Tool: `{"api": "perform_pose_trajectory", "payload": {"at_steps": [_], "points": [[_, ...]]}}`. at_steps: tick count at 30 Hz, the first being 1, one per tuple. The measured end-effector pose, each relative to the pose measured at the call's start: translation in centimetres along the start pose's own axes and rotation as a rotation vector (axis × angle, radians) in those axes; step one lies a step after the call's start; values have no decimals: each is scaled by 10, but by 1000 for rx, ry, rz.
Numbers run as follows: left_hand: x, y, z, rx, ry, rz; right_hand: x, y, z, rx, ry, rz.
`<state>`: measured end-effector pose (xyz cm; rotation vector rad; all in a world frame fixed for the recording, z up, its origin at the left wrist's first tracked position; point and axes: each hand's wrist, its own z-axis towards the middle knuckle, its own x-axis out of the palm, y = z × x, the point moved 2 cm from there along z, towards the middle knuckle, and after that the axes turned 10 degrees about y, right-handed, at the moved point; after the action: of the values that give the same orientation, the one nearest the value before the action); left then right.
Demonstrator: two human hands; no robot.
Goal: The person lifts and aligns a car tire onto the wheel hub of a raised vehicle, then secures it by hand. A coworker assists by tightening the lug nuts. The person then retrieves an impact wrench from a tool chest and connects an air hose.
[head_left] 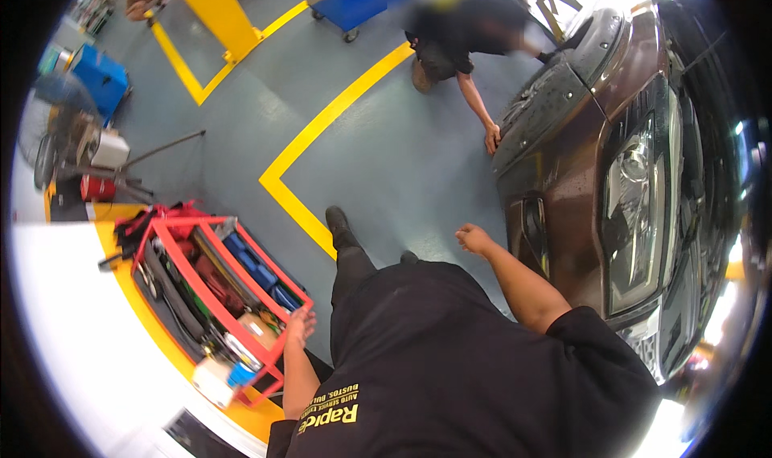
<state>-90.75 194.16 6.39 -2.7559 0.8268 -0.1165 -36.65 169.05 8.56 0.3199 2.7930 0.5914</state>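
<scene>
Left hand beside the red rack, right hand near the brown car, both loose and seemingly empty: I judge this walking, calling for clearance either side.

Left hand and right hand are well apart.

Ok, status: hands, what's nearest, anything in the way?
Left hand at red rack corner, contact unclear. Right hand empty, near brown car. Co-worker ahead, bent beside car.
</scene>
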Motion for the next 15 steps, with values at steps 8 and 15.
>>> {"api": "perform_pose_trajectory", "payload": {"at_steps": [8,15], "points": [[-120,-305,81,99,-20,251,68,5,-12,339,-48,206],[-97,-501,120,109,2,421,129,90,40,176,-119,217]]}}
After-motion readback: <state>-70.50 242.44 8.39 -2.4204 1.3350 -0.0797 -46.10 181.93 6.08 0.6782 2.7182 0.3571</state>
